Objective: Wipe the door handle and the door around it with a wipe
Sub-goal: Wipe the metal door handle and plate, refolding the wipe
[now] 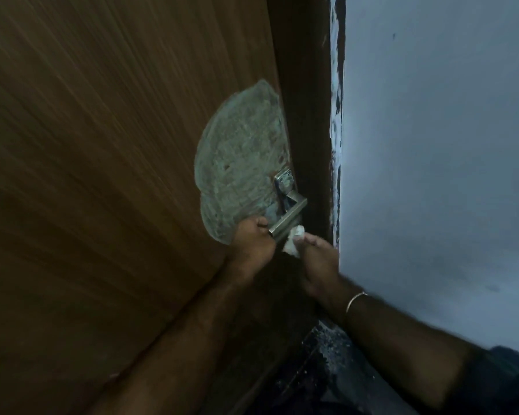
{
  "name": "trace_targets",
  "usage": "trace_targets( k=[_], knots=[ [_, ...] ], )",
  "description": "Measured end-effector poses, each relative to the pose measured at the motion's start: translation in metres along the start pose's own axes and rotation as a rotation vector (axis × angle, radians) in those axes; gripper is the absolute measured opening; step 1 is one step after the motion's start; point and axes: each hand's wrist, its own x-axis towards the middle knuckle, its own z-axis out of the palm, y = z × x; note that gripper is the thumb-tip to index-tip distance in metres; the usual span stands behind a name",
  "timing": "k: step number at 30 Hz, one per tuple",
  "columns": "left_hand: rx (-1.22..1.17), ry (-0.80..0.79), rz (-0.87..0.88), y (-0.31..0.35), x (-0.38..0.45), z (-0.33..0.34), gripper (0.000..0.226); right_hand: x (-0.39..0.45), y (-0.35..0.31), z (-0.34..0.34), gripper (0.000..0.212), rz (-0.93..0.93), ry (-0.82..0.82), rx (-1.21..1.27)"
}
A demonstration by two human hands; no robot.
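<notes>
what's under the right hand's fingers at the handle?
A crumpled white wipe, pressed by the right hand against the lever handle near its end. The wipe's lower part is hidden.

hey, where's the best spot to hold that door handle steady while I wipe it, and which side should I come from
Probably the free end of the door handle, from the door side. It is a flat lever jutting out from the door, so the tip gives most leverage. The left hand already pinches there, leaving the right hand with the wipe room along the bar.
</notes>
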Motion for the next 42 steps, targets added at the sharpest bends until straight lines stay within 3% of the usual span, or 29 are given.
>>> trace_targets(
  k=[2, 4, 9, 15, 19, 21, 24, 26, 27, 29, 31, 37, 42],
  knots=[
    [0.146, -0.002, 0.129, 0.004, -0.008, -0.002, 0.023, -0.004, 0.006, 0.013, 0.021, 0.234, -0.204, 0.268],
    [0.297, 0.048, 0.237, 0.009, -0.015, -0.005, 0.031, -0.005, 0.005, 0.022, 0.023, 0.304, -0.342, 0.423],
    [0.349, 0.061, 0.268, 0.014, -0.021, -0.011, 0.029, -0.006, 0.005, 0.023, 0.027, 0.400, -0.477, 0.626],
    [0.309, 0.053, 0.241, 0.013, -0.021, -0.010, 0.030, -0.005, 0.001, 0.029, 0.024, 0.411, -0.439, 0.540],
    [0.313, 0.080, 0.184, 0.009, -0.014, -0.012, 0.028, -0.006, -0.008, 0.012, 0.019, 0.512, -0.313, 0.376],
    [0.318, 0.090, 0.174, 0.006, -0.009, -0.012, 0.025, -0.005, -0.012, 0.000, 0.012, 0.313, -0.175, 0.157],
    [0.306, 0.102, 0.175, 0.003, -0.005, -0.007, 0.026, 0.002, -0.028, -0.014, 0.010, -0.511, 0.057, -0.508],
    [0.288, 0.080, 0.174, 0.005, -0.004, -0.002, 0.025, 0.012, -0.041, -0.010, 0.016, -0.976, -0.032, -0.816],
    [0.284, 0.070, 0.179, 0.007, -0.004, -0.001, 0.022, 0.014, -0.046, -0.005, 0.020, -1.088, -0.159, -0.948],
    [0.261, 0.062, 0.200, 0.010, -0.004, 0.001, 0.022, 0.015, -0.046, 0.000, 0.025, -1.158, -0.424, -1.228],
    [0.243, 0.064, 0.212, 0.011, -0.003, 0.002, 0.023, 0.020, -0.047, -0.007, 0.031, -1.180, -0.477, -1.403],
    [0.448, 0.103, 0.268, 0.014, -0.009, 0.000, 0.014, 0.033, -0.090, 0.008, 0.020, -1.183, -0.036, -1.509],
    [0.592, 0.066, 0.308, 0.020, -0.020, 0.005, 0.029, 0.034, -0.088, 0.029, 0.017, -1.051, -0.059, -1.495]
  ],
)
